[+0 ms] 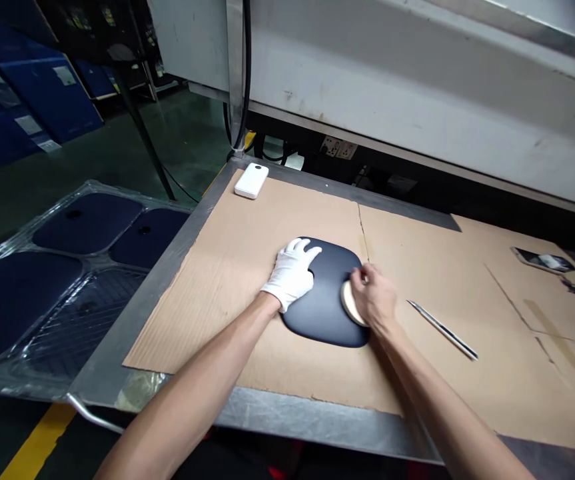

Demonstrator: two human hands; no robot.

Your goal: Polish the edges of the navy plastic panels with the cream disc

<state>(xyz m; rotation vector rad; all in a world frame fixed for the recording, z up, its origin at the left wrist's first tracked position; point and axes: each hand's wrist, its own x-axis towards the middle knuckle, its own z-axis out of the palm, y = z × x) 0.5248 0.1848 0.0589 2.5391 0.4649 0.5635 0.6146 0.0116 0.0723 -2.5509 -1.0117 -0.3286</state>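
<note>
Nearest is the bare front edge of a metal worktable (317, 415), and on it a cardboard sheet (267, 360) carries a dark rounded panel (326, 293) lying flat. On the panel's left part rests the white-gloved left hand (292, 270), fingers spread apart. Over the panel's right edge, the bare right hand (378, 295) is closed on a cream-coloured disc (350, 303); whether the disc touches the panel's surface, I cannot tell. Just right of the panel lies a slim silver craft knife (442, 330); farther right, a smartphone (542, 260). Beyond the panel and to its left sits a white boxy device (251, 181). Well left of the panel are film-covered dark pieces (90, 222). Behind the panel rises a pale machine housing (392, 100); far left of it, blue boxes (42, 100).
</note>
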